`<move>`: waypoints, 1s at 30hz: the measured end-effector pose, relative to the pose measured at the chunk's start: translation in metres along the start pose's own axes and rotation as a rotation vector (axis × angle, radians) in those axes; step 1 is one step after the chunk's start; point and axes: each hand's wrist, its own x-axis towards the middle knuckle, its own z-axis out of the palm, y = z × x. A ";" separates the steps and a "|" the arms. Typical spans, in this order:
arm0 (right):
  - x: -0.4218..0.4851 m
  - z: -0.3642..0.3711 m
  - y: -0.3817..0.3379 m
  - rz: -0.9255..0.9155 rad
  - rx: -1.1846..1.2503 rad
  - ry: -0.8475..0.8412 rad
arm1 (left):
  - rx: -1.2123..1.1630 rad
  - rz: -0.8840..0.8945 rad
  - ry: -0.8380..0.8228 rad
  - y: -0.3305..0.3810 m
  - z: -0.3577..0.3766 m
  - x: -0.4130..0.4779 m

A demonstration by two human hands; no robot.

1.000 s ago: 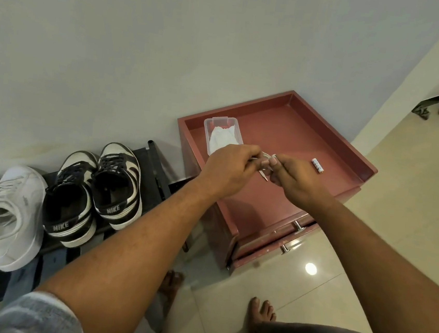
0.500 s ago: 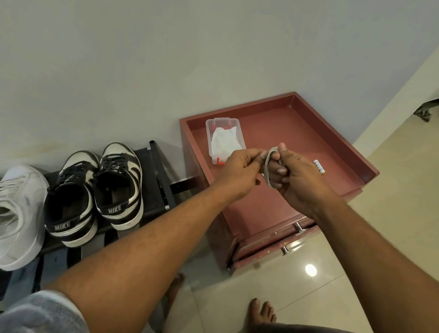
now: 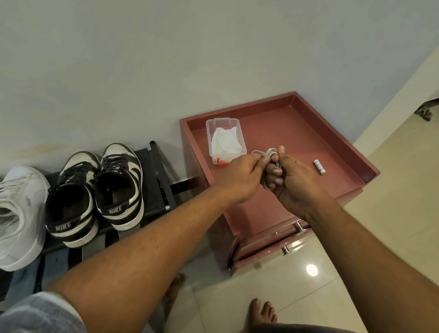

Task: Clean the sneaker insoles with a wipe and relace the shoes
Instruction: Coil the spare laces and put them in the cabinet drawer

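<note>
Both hands are busy over the red cabinet [image 3: 338, 136]. One pale shoelace [image 3: 270, 153] is looped round the curled fingers of the right hand [image 3: 294, 181], with its thumb upright against the coil. The left hand [image 3: 242, 174] is closed too and pinches a strand of the same lace between thumb and fingers, right against the other hand. I cannot tell how many turns the coil has.

In the cabinet's sunken top I count one clear plastic box [image 3: 212, 127] with one crumpled white wipe [image 3: 226, 142] inside, near the back left corner, and one small battery [image 3: 320, 167] lying well apart to the right. Two metal drawer handles [image 3: 300, 227] show on the front.

To the left, on a low dark rack [image 3: 157, 176] against the wall, stand four sneakers: two black-and-white sneakers [image 3: 120, 185] side by side with dark laces in them, heels toward me, and two white sneakers [image 3: 10, 215] beyond them at the edge. Two bare feet [image 3: 262, 312] rest on the tiled floor [image 3: 397, 212] below.
</note>
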 end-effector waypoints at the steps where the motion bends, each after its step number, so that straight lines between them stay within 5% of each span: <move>1: -0.001 0.001 -0.001 0.005 -0.001 -0.004 | 0.026 0.004 0.004 0.001 -0.001 0.000; 9: -0.001 0.000 -0.009 0.037 -0.152 0.031 | 0.273 0.118 0.048 0.001 -0.003 -0.006; 23: 0.014 0.001 -0.010 0.224 0.009 0.102 | 0.165 0.014 0.088 -0.003 -0.002 -0.005; 30: 0.015 0.000 -0.006 0.171 -0.183 0.168 | 0.289 0.035 0.111 -0.007 -0.007 -0.002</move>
